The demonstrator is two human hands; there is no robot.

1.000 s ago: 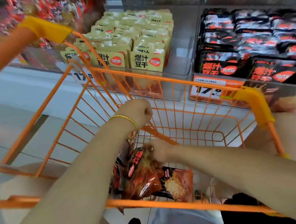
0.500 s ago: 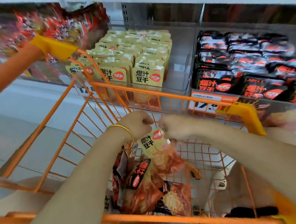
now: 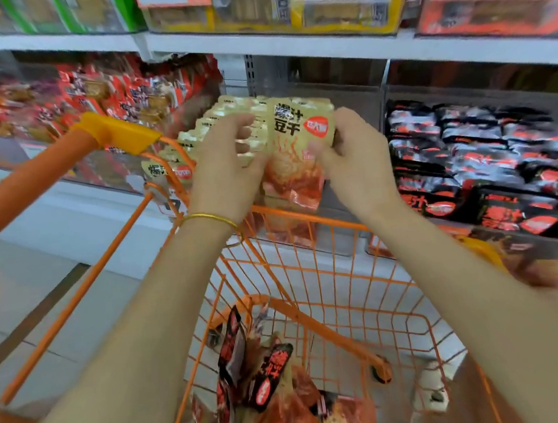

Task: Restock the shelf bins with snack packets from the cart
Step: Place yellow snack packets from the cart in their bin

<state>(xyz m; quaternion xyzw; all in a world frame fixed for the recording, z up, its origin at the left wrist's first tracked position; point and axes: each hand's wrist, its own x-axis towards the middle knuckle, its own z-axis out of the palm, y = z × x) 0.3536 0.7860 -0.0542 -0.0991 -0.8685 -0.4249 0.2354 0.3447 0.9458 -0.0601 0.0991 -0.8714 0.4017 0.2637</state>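
Note:
A cream and orange snack packet (image 3: 294,154) is held upright between both hands, above the far rim of the orange cart (image 3: 306,222). My left hand (image 3: 228,168) grips its left edge and my right hand (image 3: 356,158) grips its right edge. Just behind it is the clear shelf bin (image 3: 349,204) of matching cream packets (image 3: 194,141), standing in rows. More packets, red and black (image 3: 269,395), lie in the cart's bottom near me.
A bin of black packets (image 3: 493,168) sits to the right of the cream bin, and one of red packets (image 3: 86,97) to the left. The shelf above (image 3: 322,45) carries yellow and orange boxes with price tags. The cart's orange handle (image 3: 59,165) crosses the left side.
Both hands have risen out of the cart, lifting the cream packet up to the front of the cream bin. The view has tilted up, showing the upper shelf.

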